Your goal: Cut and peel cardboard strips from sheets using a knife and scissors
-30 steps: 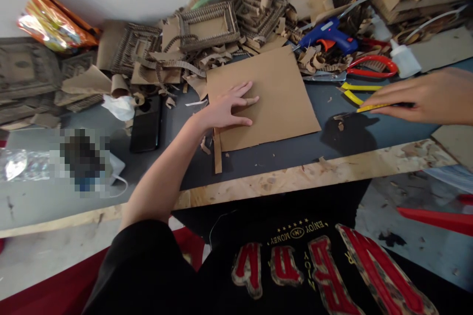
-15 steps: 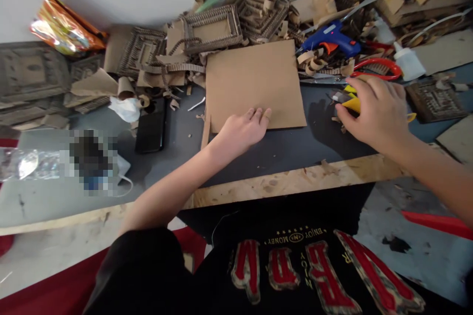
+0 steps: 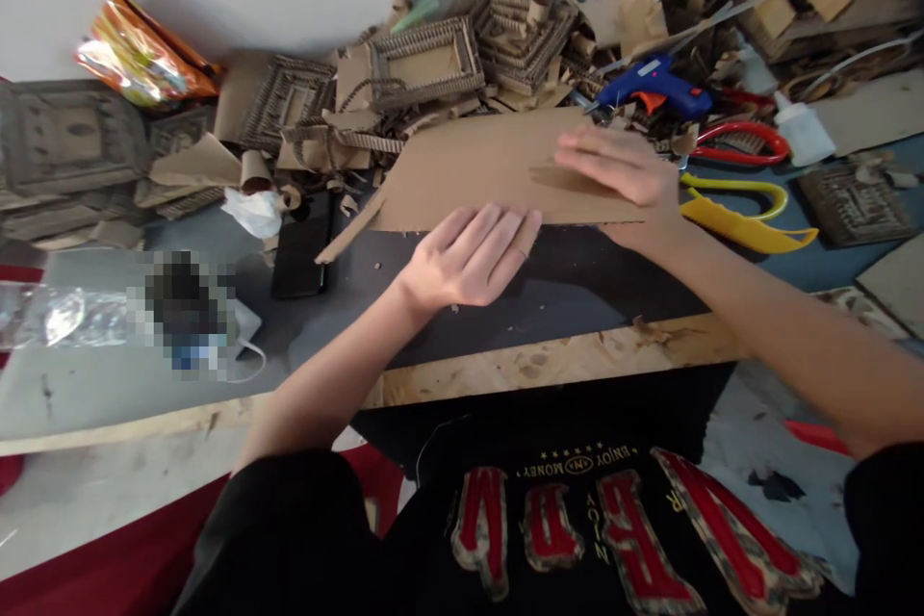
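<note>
Over the bench (image 3: 534,294), both forearms angle inward to the sheet (image 3: 469,173), just before the scraps (image 3: 365,141). The left hand (image 3: 473,255), knuckles bent, touches its near edge, thumb hidden, grip unclear; the right hand (image 3: 628,175) clasps its right end, fingers nearly straight on top.

The right hand (image 3: 625,173) no longer carries the yellow tool and now holds the right side of the cardboard sheet (image 3: 462,168), whose near edge has lifted. The left hand (image 3: 466,255) has slid from its face to that edge; the narrow strip (image 3: 351,232) juts farther left.
</note>
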Demonstrator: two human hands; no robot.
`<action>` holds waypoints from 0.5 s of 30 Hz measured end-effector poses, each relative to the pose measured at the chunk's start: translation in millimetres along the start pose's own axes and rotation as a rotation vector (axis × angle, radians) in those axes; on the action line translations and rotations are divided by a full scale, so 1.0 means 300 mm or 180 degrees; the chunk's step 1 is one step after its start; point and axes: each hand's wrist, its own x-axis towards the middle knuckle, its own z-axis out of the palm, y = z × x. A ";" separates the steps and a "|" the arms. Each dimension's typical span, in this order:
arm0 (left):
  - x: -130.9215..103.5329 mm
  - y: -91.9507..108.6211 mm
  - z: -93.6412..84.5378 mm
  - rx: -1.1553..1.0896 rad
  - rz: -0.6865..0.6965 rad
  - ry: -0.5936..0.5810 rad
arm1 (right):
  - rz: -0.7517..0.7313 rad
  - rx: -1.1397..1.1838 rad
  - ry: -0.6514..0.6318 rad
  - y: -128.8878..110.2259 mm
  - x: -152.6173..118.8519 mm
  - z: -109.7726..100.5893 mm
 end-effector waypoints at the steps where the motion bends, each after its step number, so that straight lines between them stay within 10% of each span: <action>1: -0.007 0.010 0.005 0.0083 0.0103 0.0029 | -0.0075 0.0221 -0.0072 0.010 -0.005 0.016; 8: -0.021 0.053 -0.001 0.0782 0.0941 0.0683 | -0.0103 0.0417 -0.0323 0.000 -0.065 0.052; 15: -0.057 0.052 0.013 0.0208 0.0680 -0.0095 | 0.0162 0.0405 -0.0420 -0.022 -0.061 0.039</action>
